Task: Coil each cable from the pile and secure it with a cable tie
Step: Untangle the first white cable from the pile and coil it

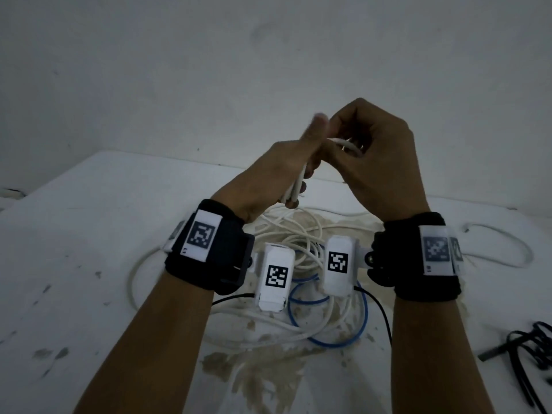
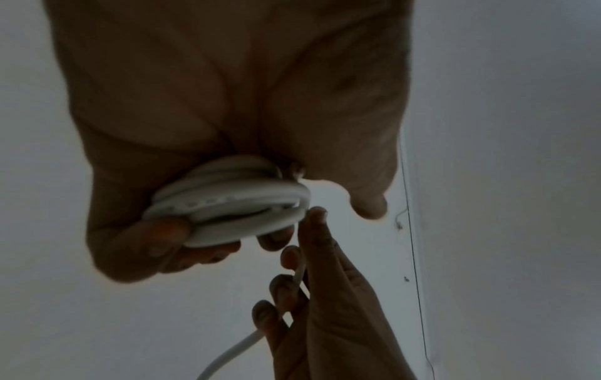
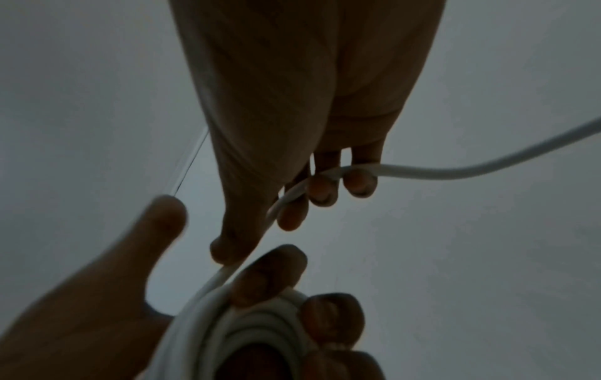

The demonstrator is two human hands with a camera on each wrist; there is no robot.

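Note:
Both hands are raised above the table. My left hand (image 1: 294,162) grips a small coil of white cable (image 2: 227,203), its fingers curled round the loops and its thumb sticking up. The same coil (image 3: 247,329) shows at the bottom of the right wrist view. My right hand (image 1: 367,150) is close beside it, its fingers curled over the loose strand of the white cable (image 3: 439,172), which runs between them toward the coil. Below the hands lies the pile of white cables (image 1: 286,231) with a blue cable (image 1: 334,339) among them.
The white table (image 1: 89,234) is stained and chipped near the pile. A white cable loop (image 1: 504,246) lies at the right. Black cable ties or cords (image 1: 525,351) lie at the right edge. A pale wall (image 1: 268,55) stands behind the table.

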